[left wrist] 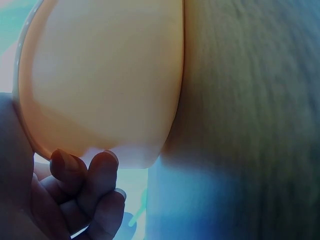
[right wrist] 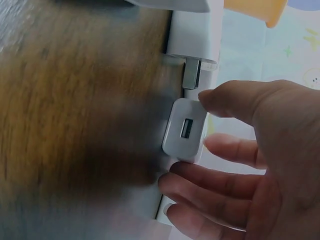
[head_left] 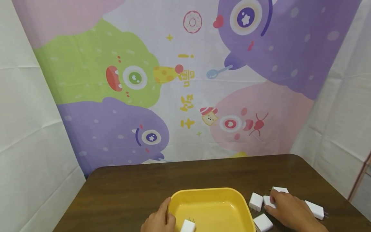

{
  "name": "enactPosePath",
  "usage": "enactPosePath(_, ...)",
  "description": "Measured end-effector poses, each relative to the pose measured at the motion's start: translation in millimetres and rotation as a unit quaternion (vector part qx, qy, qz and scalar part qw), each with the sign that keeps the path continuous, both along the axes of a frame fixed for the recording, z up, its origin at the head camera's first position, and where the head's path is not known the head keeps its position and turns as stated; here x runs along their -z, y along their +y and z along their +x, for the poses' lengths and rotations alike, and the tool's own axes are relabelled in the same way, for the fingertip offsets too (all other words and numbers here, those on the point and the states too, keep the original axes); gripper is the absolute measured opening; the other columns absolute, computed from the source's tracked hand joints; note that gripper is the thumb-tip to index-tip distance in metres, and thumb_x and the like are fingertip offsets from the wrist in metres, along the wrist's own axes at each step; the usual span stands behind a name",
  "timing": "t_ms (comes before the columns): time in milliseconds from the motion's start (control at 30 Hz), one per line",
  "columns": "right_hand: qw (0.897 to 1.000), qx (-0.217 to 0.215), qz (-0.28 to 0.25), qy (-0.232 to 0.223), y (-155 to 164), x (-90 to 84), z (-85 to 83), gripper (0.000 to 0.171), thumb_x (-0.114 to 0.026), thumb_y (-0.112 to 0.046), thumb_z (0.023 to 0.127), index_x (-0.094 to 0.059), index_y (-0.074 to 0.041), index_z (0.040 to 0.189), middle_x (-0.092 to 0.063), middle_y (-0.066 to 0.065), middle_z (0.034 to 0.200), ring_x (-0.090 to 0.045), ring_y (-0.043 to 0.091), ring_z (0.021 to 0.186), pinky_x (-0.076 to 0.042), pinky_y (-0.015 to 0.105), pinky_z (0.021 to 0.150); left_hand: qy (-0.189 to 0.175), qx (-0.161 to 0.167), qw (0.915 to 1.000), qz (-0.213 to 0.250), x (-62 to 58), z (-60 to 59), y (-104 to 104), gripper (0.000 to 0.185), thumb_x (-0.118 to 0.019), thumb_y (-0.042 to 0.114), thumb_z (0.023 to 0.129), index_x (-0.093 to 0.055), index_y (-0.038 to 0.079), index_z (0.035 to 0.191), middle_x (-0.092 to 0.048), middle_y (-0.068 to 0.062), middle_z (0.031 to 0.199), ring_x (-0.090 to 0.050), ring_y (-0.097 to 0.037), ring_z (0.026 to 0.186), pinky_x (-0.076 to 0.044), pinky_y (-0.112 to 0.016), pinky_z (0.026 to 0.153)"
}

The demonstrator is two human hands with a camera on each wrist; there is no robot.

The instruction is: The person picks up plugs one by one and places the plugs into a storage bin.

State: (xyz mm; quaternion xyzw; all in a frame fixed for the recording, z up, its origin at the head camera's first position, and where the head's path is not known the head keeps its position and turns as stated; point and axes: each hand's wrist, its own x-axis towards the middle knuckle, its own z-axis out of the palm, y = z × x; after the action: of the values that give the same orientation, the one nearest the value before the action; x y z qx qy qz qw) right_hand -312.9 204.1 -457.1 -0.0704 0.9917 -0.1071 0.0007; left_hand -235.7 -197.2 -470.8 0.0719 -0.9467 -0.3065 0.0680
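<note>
My left hand (head_left: pixel 158 219) grips the left side of a yellow plastic tray (head_left: pixel 207 192). In the left wrist view its fingers (left wrist: pixel 102 172) curl at the corner of the tray. A white charger plug (head_left: pixel 187 226) with its prongs up lies inside, at the near left. Right of the tray, my right hand (head_left: pixel 292 211) has thumb and fingers around another white charger plug (head_left: pixel 269 201). The right wrist view shows that plug (right wrist: pixel 175 132) with its USB port facing the camera, the thumb at one corner and fingertips along the opposite side.
Several more white charger plugs lie around the right hand: one (head_left: pixel 256 202) beside the tray, one (head_left: pixel 263 222) nearer, one (head_left: pixel 280 189) behind the fingers, one (head_left: pixel 314 210) at the right. The dark wooden table (head_left: pixel 130 183) ends at a cartoon-printed cloth (head_left: pixel 197 141).
</note>
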Motion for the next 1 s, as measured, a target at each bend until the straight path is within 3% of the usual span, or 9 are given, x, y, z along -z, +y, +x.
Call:
enactPosePath(167, 1.000, -0.005, 0.013, 0.004, 2.2, -1.4, -0.3, 0.032, -0.074, -0.031, 0.081, -0.063, -0.010, 0.103, -0.062, 0.001, 0.086, -0.057, 0.020, 0.072, -0.048, 0.048, 0.058, 0.011, -0.001, 0.9999, 0.000, 0.6, 0.8, 0.0, 0.052, -0.055, 0.027, 0.090, -0.057, 0.014, 0.140, -0.058, 0.003, 0.065, -0.046, -0.016, 0.053, -0.040, -0.040, 0.054)
enactPosePath(400, 0.999, -0.002, 0.024, -0.026, 3.5, 0.7, -2.2, 0.056, -0.072, -0.027, 0.077, -0.063, -0.006, 0.129, -0.065, 0.012, 0.102, -0.059, 0.025, 0.075, -0.050, 0.055, 0.060, 0.001, 0.001, 1.0000, 0.004, 0.5, 0.9, -0.1, 0.052, -0.054, 0.027, 0.090, -0.056, 0.013, 0.140, -0.058, 0.003, 0.066, -0.046, -0.017, 0.054, -0.041, -0.040, 0.055)
enactPosePath(733, 0.999, -0.008, 0.036, -0.019, 2.3, 4.1, -2.4, 0.045, -0.072, -0.024, 0.075, -0.068, -0.012, 0.118, -0.059, 0.007, 0.088, -0.056, 0.022, 0.068, -0.050, 0.050, 0.056, -0.009, -0.001, 1.0000, 0.003, -0.2, 1.9, -1.0, 0.052, -0.054, 0.028, 0.090, -0.056, 0.013, 0.141, -0.059, 0.001, 0.069, -0.047, -0.018, 0.056, -0.042, -0.042, 0.057)
enactPosePath(1000, 0.999, 0.003, 0.025, -0.026, 4.2, 2.4, -0.3, 0.043, -0.070, -0.026, 0.074, -0.065, -0.012, 0.114, -0.055, 0.007, 0.087, -0.055, 0.023, 0.066, -0.046, 0.048, 0.055, -0.011, 0.000, 0.9999, 0.003, -1.8, 1.3, 0.4, 0.053, -0.054, 0.028, 0.090, -0.055, 0.012, 0.141, -0.058, 0.002, 0.067, -0.047, -0.017, 0.055, -0.043, -0.041, 0.057)
